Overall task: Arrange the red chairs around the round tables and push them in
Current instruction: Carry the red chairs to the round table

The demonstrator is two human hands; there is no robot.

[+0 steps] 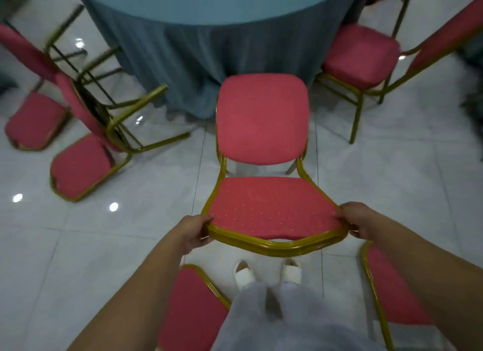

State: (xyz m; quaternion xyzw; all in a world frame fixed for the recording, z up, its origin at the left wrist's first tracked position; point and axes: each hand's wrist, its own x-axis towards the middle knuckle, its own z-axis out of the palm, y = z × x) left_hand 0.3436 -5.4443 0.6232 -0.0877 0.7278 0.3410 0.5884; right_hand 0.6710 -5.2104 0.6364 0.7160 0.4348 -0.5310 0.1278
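Far left: a first tipped chair (34, 120), red-padded and gold-framed, lies on the white floor tiles (78, 246) at the frame's left edge, blurred.
Left of centre: a second tipped chair (81, 165) lies just beside it, its gold legs pointing toward the counter.
Lower centre: a red chair back (190, 311) rises beside the person's left forearm.
Left grip: the left grip (194, 233) is curled round the left top corner of the centre chair's gold back frame.
Centre: the centre chair (262, 120) stands upright facing the round counter (209, 0). Its seat front is at the hanging blue-grey cloth (183, 63), not tucked under; contact with the cloth cannot be told.
Bottom centre: two white shoes (243, 272) stand on the tiles just behind the chair back.
Right grip: the right grip (359, 220) is wrapped round the right top corner of the same frame.
Upper right: an upright chair (358, 55) stands by the counter's edge, seat turned toward the cloth.
Lower right: another chair back (392, 293) shows under the right forearm.
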